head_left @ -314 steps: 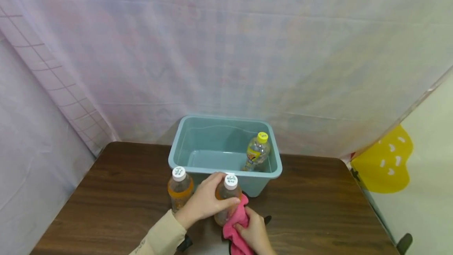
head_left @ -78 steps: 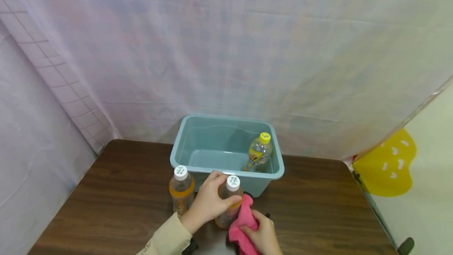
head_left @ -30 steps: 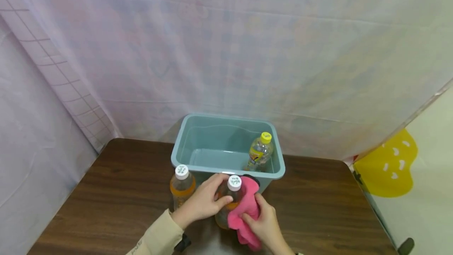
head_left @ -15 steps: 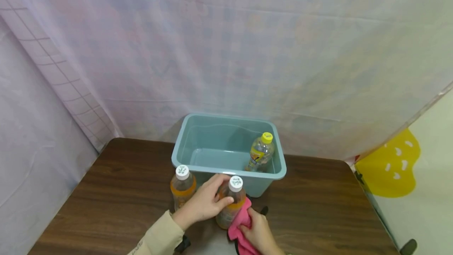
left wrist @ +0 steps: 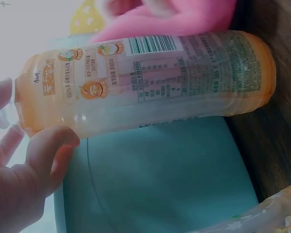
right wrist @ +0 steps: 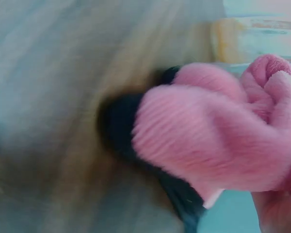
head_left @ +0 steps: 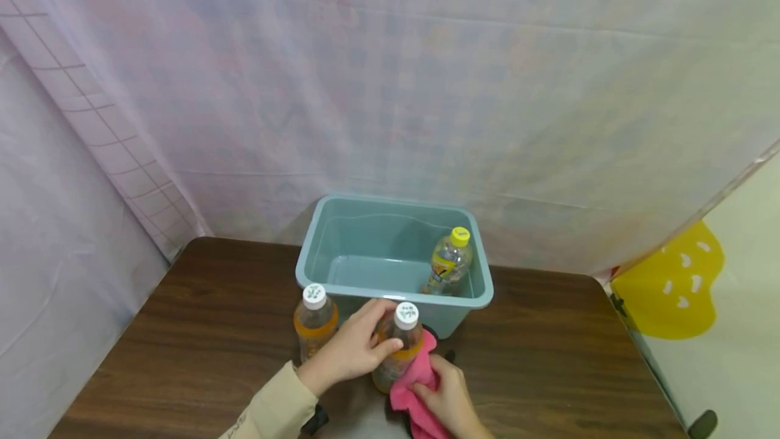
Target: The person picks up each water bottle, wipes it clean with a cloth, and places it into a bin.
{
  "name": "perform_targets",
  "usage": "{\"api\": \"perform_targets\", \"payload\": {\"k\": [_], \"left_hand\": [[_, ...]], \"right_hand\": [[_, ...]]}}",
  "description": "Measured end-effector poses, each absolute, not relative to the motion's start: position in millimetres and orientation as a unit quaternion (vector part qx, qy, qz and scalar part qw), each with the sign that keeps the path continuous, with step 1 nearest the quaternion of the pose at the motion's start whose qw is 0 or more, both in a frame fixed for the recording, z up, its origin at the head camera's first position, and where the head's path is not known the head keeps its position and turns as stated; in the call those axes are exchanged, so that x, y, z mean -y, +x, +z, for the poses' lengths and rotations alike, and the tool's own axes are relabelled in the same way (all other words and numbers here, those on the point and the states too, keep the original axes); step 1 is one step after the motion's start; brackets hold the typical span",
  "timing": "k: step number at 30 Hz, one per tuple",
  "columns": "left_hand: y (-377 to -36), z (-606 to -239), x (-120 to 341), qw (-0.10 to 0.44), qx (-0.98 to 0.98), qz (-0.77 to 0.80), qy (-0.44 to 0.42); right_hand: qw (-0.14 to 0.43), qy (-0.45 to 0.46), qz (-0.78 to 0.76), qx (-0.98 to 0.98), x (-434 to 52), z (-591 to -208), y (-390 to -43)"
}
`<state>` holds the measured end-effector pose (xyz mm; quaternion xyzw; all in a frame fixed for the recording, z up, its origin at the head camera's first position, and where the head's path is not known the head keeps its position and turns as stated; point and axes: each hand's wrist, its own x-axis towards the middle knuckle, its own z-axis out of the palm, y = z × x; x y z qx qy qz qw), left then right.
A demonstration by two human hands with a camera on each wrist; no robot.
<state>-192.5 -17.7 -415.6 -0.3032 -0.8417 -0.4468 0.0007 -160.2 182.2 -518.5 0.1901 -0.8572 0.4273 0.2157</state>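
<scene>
My left hand point(head_left: 353, 349) grips a clear plastic bottle point(head_left: 396, 364) around its shoulder, just below the white cap; the bottle stands upright on the table. In the left wrist view the bottle point(left wrist: 150, 80) shows orange bands, a label and a barcode. My right hand point(head_left: 449, 395) pinches a bunched pink cloth point(head_left: 416, 385) at the bottle's right side. Close up in the right wrist view, the cloth point(right wrist: 208, 126) is fluffy and hides most of the fingers. A second white-capped bottle point(head_left: 313, 322) stands left of my left hand.
Behind the hands sits a blue-green plastic bin point(head_left: 390, 300), with a yellow-capped bottle point(head_left: 451, 259) leaning in its right end. The dark wood table point(head_left: 548, 351) extends to both sides. A pale curtain point(head_left: 390, 87) hangs behind it.
Over the last second my right hand and the cloth have come down along the bottle's right side, with a small shift since half a second ago. My left hand keeps its hold.
</scene>
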Motion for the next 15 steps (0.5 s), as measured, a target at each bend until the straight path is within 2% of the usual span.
{"api": "perform_targets", "payload": {"k": [6,9,15], "left_hand": [[-191.9,-414.7,17.0,0.005,0.841,-0.448,-0.303],[-191.4,-414.5,17.1,0.007,0.842,-0.448,-0.301],[-190.4,-413.8,17.4,-0.002,0.842,-0.448,-0.299]], "right_hand": [[0.290,0.223,0.424,0.829,-173.2,-471.0,-151.7],[0.306,0.234,0.437,0.813,-168.2,-446.7,-146.1],[0.317,0.269,0.467,0.780,-174.6,-440.2,-154.6]]}}
